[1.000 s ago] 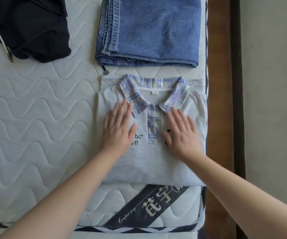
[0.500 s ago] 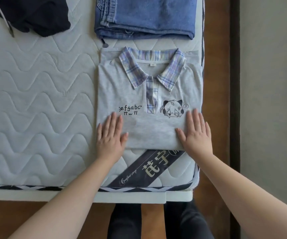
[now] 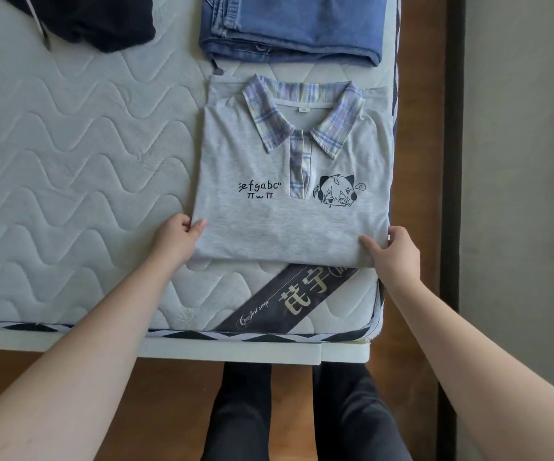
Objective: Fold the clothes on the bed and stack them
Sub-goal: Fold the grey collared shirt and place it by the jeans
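Observation:
A folded grey polo shirt (image 3: pixel 289 224) with a plaid collar and a black cartoon print lies near the mattress's right front corner. My left hand (image 3: pixel 177 239) grips its lower left corner, thumb on top and fingers tucked under the edge. At the lower right corner my right hand (image 3: pixel 392 249) holds the shirt the same way. Folded blue jeans (image 3: pixel 295 24) lie just beyond the shirt. A crumpled black garment (image 3: pixel 92 18) sits at the far left.
The white quilted mattress (image 3: pixel 69 161) ends at a patterned front edge (image 3: pixel 169 334). A wooden bed frame (image 3: pixel 418 161) and a dark strip run along the right side. My legs in dark trousers (image 3: pixel 302 414) stand on the wooden floor below.
Both hands slid from flat on the shirt's chest down to its near edge. They now grip the lower corners instead of lying flat on the cloth.

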Demonstrator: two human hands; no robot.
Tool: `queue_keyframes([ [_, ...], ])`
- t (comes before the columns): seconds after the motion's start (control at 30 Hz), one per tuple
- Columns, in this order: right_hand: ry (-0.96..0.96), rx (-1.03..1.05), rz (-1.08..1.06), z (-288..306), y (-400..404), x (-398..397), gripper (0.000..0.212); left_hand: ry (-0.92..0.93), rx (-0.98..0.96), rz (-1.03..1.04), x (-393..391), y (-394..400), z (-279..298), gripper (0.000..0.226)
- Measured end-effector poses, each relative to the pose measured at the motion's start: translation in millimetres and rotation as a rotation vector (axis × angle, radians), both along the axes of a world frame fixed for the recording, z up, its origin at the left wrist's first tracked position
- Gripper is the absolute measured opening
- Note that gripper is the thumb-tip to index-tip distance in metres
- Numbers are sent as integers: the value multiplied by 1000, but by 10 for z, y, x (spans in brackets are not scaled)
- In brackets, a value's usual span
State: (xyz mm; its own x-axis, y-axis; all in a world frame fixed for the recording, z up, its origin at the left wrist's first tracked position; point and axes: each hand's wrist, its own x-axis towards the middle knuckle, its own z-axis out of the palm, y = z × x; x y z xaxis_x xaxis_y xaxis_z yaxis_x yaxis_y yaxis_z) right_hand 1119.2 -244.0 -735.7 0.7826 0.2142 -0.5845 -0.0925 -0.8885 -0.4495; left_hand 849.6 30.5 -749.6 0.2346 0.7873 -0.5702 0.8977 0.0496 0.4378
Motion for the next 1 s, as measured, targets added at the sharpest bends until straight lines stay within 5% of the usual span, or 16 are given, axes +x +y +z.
queue_keyframes([
  [0.3,-68,-9,-38,32,-244,-253,41,9,183,-17,-151,-313,87,35],
  [0.47,-462,18,317,120,48,-547,53,11,645,-450,123,-547,130,53],
  [0.63,-367,71,825,-47,731,-885,60,35,455,-778,631,-808,-52,62],
  [1.0,-275,-236,986,-79,-30,-615,72,270,326,-817,-120,-833,-44,63],
])
